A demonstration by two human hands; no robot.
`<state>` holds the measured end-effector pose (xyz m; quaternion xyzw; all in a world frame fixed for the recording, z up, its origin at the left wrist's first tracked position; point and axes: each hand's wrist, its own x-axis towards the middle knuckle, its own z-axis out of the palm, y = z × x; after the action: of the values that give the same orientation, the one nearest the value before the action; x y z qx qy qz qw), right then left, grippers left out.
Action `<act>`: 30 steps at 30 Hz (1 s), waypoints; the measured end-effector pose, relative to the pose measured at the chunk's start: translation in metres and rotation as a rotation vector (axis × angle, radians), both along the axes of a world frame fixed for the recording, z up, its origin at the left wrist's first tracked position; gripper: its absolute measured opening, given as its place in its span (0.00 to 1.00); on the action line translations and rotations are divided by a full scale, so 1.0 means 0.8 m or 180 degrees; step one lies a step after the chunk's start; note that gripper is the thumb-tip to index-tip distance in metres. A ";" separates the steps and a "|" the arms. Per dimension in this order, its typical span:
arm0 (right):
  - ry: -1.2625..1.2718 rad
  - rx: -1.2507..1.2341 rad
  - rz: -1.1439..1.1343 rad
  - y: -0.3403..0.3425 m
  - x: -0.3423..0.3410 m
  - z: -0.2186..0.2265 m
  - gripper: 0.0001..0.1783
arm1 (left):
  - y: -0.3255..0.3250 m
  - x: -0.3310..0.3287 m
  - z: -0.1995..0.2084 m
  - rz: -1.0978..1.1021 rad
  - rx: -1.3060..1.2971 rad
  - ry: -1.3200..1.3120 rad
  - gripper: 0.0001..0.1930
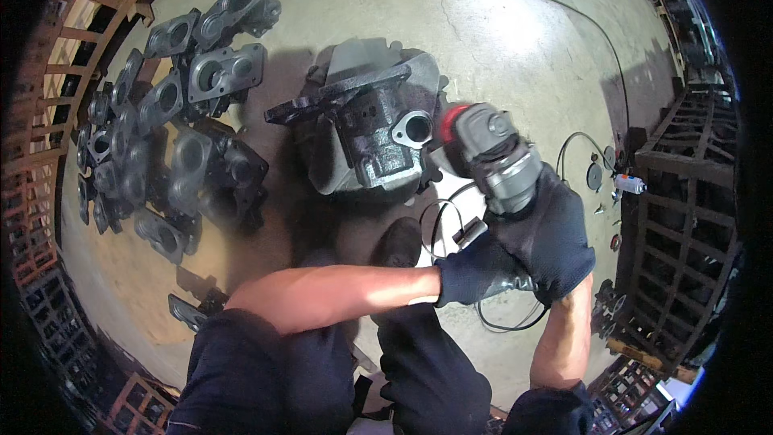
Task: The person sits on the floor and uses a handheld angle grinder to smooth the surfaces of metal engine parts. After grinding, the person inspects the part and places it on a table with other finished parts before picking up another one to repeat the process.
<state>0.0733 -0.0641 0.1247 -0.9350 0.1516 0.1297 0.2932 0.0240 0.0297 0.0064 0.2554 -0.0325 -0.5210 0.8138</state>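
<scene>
An angle grinder (pixel 507 173) with a grey head and a red edge at its disc is in both my gloved hands. My right hand (pixel 560 234) is closed round its body. My left hand (pixel 481 270) reaches across and is closed at its rear end, the fingers partly hidden. Just left of the grinder head stands a black cast metal housing (pixel 370 133) with a flange on top and a round port on its right side. The disc side lies close to the housing; whether they touch I cannot tell.
Many similar castings (pixel 165 101) lie grouped on the floor at left. A black cable (pixel 608 36) runs along the right. Grinding discs (pixel 594 176) and a small can (pixel 630 184) lie near a dark metal crate (pixel 684 225). My shoe (pixel 398 242) is close below the housing.
</scene>
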 end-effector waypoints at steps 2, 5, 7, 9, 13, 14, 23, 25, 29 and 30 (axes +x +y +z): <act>-0.0067 0.0141 -0.0387 -0.022 -0.019 -0.027 0.24 | -0.010 0.002 -0.008 0.0069 0.0580 -0.2350 0.13; -0.0061 0.0521 -0.0864 -0.015 -0.028 -0.019 0.24 | -0.007 -0.011 -0.019 0.0139 0.0664 -0.2521 0.12; 0.0069 0.0959 -0.1217 -0.014 -0.044 -0.036 0.22 | 0.011 -0.010 -0.021 -0.0456 0.0897 -0.2357 0.15; 0.0121 0.1113 -0.1530 -0.013 -0.064 -0.054 0.20 | 0.024 -0.014 -0.033 -0.0819 0.0852 -0.2011 0.23; -0.0542 0.2441 -0.2056 -0.002 -0.096 -0.097 0.22 | 0.040 -0.017 -0.037 -0.0935 0.1213 -0.1600 0.24; -0.0486 0.2504 -0.2200 -0.002 -0.099 -0.106 0.24 | 0.043 -0.018 -0.040 -0.1030 0.1404 -0.1718 0.25; -0.0609 0.5372 -0.2846 0.000 -0.101 -0.218 0.30 | 0.051 -0.041 -0.151 -0.0637 0.1864 -0.2422 0.29; -0.0307 0.5465 -0.2946 -0.005 -0.100 -0.233 0.30 | 0.054 -0.038 -0.149 -0.0954 0.2464 -0.2473 0.38; -0.0980 0.2495 -0.1383 -0.031 -0.116 -0.339 0.22 | 0.042 0.004 -0.112 -0.1618 0.3398 -0.2763 0.43; -0.0948 0.2273 -0.1312 -0.032 -0.112 -0.346 0.21 | 0.040 0.013 -0.108 -0.1673 0.3525 -0.2883 0.43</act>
<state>-0.0162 -0.0901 -0.1524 -0.7337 0.2368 -0.0235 0.6365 0.0346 0.0614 -0.0803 0.7990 -0.1569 -0.4822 0.3232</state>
